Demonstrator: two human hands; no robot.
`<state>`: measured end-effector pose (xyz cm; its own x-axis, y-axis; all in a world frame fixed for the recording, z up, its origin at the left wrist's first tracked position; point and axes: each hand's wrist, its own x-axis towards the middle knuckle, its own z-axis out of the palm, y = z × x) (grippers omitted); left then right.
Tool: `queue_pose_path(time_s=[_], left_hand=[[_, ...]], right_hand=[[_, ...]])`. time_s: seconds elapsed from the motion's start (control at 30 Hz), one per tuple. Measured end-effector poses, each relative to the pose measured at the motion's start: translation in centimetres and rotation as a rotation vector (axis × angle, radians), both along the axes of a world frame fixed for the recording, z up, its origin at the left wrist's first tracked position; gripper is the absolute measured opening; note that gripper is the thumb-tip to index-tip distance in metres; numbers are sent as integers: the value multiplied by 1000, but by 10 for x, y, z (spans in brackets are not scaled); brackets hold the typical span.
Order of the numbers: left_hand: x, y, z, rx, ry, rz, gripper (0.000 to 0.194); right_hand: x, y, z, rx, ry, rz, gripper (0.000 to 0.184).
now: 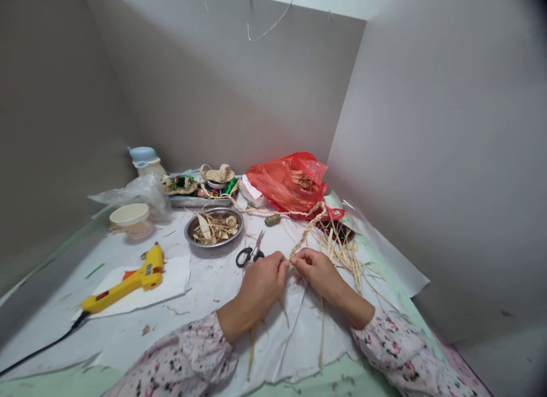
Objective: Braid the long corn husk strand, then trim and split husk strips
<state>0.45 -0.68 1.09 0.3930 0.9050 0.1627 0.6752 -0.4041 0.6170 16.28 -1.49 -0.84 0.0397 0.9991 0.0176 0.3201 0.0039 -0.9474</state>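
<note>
Braided straw cord pinched above the table

A yellow glue gun lies on a white sheet at left, a cream cup behind it. Next comes a metal bowl holding straw scraps. Black-handled scissors lie just beside the left hand, which is closed with its thumb and forefinger at the cord's near end. The right hand pinches that same end; the cord runs back toward a red plastic bag, then bends left. Loose straw strands lie rightmost.
</note>
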Motion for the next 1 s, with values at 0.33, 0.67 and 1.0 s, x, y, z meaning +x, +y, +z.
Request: queue_pose_path(time_s=[0.33,0.67,1.0], left_hand=[[7,-18,-2,141,201,-20,33],[14,-29,3,68,299,-124,37],[12,-30,5,135,105,-114,40]], right_hand=[[-6,-4,-9,96,51,-99,21],[-11,-6,-5,-27,371,-103,29],[-8,-2,-7,-26,459,-102,27]])
